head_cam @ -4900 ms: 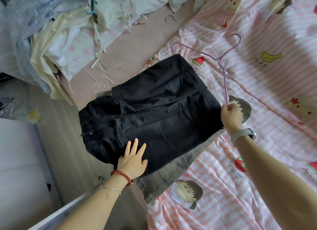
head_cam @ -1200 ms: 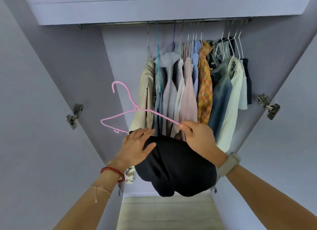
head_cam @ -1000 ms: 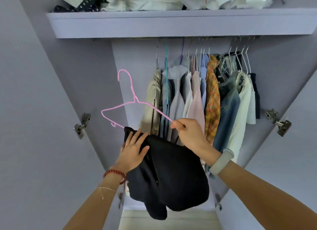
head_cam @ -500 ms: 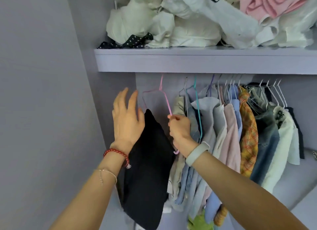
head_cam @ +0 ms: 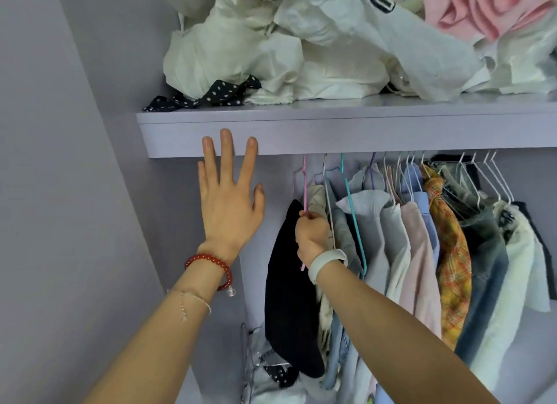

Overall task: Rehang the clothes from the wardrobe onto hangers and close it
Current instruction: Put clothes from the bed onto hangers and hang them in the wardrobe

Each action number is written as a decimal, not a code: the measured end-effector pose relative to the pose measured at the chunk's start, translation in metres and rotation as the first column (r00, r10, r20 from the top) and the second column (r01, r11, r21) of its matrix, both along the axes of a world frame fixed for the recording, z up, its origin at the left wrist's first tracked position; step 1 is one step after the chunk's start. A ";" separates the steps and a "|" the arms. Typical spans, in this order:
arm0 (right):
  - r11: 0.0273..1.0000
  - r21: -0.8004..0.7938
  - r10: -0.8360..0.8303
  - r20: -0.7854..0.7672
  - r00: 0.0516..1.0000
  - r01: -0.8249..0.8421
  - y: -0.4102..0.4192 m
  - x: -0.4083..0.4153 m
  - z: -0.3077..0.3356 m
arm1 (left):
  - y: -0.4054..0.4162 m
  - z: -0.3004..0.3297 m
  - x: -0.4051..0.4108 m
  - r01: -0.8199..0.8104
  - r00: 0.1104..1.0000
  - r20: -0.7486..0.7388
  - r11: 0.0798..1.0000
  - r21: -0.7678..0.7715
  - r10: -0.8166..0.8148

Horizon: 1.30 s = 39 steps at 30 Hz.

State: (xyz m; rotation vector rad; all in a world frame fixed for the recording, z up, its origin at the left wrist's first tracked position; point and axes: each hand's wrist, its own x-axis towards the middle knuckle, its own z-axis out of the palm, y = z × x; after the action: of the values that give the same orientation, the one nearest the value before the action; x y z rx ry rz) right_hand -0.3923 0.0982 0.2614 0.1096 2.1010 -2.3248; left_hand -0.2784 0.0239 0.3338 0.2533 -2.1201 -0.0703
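A: Big change from half a second ago: the left hand [head_cam: 227, 198] has let go of the black garment [head_cam: 289, 286] and lifted, and the pink hanger [head_cam: 304, 189] now hooks up under the shelf [head_cam: 346, 129].

B: Taking that shelf as the landmark, that left hand is flat and spread, holding nothing, fingertips in front of the shelf's front edge near its left end.

A: Just right of it, below the shelf, the black garment hangs on the pink hanger at the left end of the row.

B: And the right hand [head_cam: 312, 235] is curled round the pink hanger's wire, gripping it, just beside the garment.

A: Further right under the shelf, the hung shirts [head_cam: 422, 253] crowd together. On top of the shelf sits a heap of pale clothes [head_cam: 301, 48].
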 end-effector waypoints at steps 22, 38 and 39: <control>0.651 0.732 0.202 -0.424 0.883 0.203 0.250 0.119 -0.128 | 0.166 -0.211 0.028 0.439 0.804 0.379 0.887 0.141 -0.458; 0.332 0.900 -0.788 0.101 0.607 0.281 0.622 0.424 -0.255 | 0.567 -0.311 0.133 0.859 -0.167 0.800 0.312 0.405 -0.577; 0.335 0.890 -0.827 0.121 0.549 0.309 0.644 0.448 -0.262 | 0.596 -0.315 0.150 0.865 -0.211 0.805 0.278 0.418 -0.554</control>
State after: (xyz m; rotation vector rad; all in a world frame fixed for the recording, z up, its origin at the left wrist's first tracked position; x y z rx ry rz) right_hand 0.0553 0.7420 -0.0001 1.6565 2.7484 -0.8722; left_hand -0.1283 0.6195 0.0189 -1.7503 -2.9545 -0.3977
